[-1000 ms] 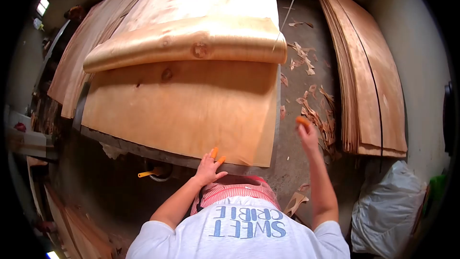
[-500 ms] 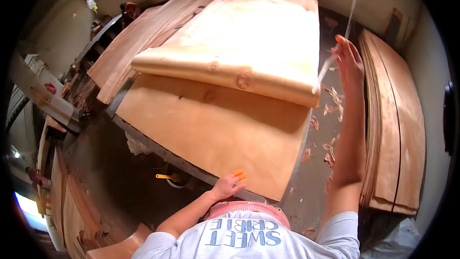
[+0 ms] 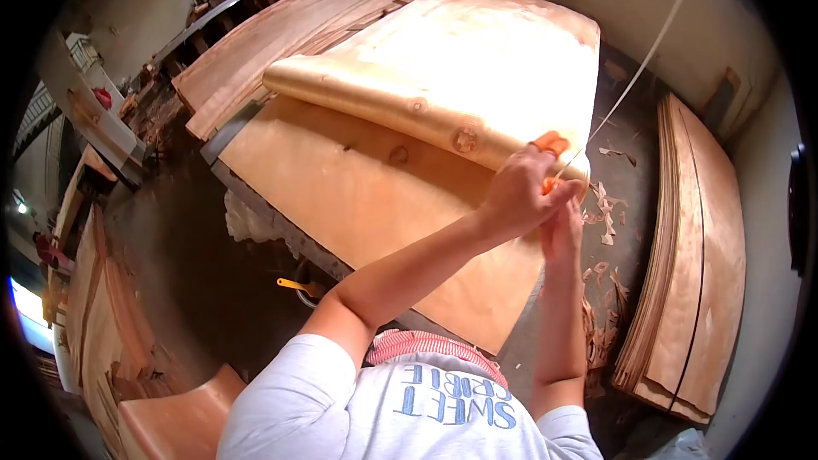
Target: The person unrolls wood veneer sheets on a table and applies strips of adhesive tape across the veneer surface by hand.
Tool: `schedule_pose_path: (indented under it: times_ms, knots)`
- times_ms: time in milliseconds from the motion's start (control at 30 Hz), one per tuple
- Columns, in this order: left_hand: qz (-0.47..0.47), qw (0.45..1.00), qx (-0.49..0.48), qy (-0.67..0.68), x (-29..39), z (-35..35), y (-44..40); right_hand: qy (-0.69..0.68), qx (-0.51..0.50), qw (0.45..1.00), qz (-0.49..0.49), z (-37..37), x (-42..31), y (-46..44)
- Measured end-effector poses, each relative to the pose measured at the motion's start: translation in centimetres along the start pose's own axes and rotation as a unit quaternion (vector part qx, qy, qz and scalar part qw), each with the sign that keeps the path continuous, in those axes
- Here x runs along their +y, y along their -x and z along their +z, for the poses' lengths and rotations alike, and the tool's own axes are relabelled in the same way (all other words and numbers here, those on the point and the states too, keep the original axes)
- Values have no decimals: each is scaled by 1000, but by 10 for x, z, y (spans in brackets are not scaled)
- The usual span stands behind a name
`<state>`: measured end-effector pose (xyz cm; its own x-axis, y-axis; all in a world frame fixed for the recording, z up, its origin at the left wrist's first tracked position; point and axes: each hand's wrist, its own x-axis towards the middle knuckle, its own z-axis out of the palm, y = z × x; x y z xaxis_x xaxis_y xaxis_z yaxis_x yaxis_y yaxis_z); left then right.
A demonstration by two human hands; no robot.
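Observation:
A large wood veneer sheet (image 3: 503,38) lies folded back on a stack, its rounded edge facing me. Below it a flat veneer sheet (image 3: 341,187) with a few knots is exposed. At the right end of the fold my left hand (image 3: 520,192) and my right hand (image 3: 564,226) meet, fingers closed around a thin white strip of tape (image 3: 643,64). This strip runs taut from the upper right down to my fingers. Orange covers show on some fingertips. My left hand partly hides my right fingers and the tape's end.
Stacked veneer (image 3: 699,264) leans by the right wall, with torn scraps (image 3: 605,213) on the floor beside it. A yellow-handled tool (image 3: 294,284) sits below the table's near edge. More veneer sheets (image 3: 281,34) lie at the back left.
My left hand has left the near edge of the flat sheet and come up to my right hand. My right hand has moved down and left, pulling the tape to a slant.

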<state>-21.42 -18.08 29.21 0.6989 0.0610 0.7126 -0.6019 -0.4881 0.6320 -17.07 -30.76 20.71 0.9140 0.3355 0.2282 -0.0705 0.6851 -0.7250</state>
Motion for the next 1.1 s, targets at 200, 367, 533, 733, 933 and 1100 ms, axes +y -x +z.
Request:
schedule_pose_path:
  times_ms: [200, 367, 533, 733, 933, 1100]
  knots:
    - [-46, 960, -48, 271, -14, 21, 31, -212, -20, 969, 123, -36, 45, 64]
    - [-198, 844, -69, 494, -6, 1, 43, -154, 100, 964, 192, -53, 75, 98]
    - [-323, 713, -26, 621, -36, -15, 92, 165, 42, 973, 157, -7, 36, 121]
    - [-467, 805, -214, 295, -63, -49, 214, 346, -29, 893, 286, 14, 71, 139]
    - [-487, 852, -85, 172, -66, -102, 278, 361, -115, 850, 366, 44, 135, 157]
    - [-442, 895, -58, 26, -67, -138, 317, 410, -168, 795, 414, 59, 173, 159]
